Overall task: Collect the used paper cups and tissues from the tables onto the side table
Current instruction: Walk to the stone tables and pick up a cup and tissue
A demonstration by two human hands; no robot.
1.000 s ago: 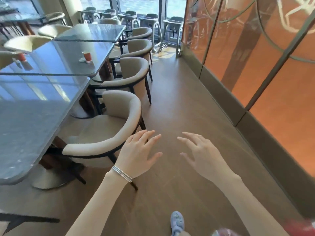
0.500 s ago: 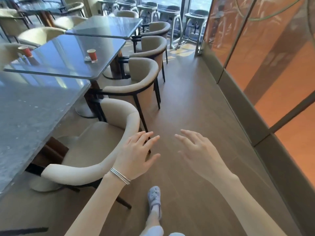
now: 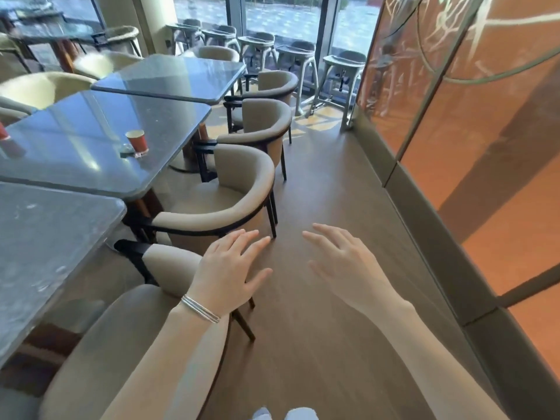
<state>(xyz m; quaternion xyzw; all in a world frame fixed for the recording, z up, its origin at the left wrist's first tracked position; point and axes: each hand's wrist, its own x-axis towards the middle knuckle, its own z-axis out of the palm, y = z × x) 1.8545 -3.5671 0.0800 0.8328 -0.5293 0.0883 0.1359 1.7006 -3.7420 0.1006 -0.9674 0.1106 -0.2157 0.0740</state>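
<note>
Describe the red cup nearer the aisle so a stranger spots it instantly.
On the left, find the second dark table from the camera. Near its aisle-side edge stands the upright red paper cup, with a crumpled tissue beside it. The other red cup is cut off by the frame's left edge.

Light: bright daylight from the far windows [image 3: 281,13]
Glare: pale reflections on glossy tabletops [image 3: 91,137]
Distortion: wide-angle bending at edges
Blur: soft at nearest chair [image 3: 100,344]
</note>
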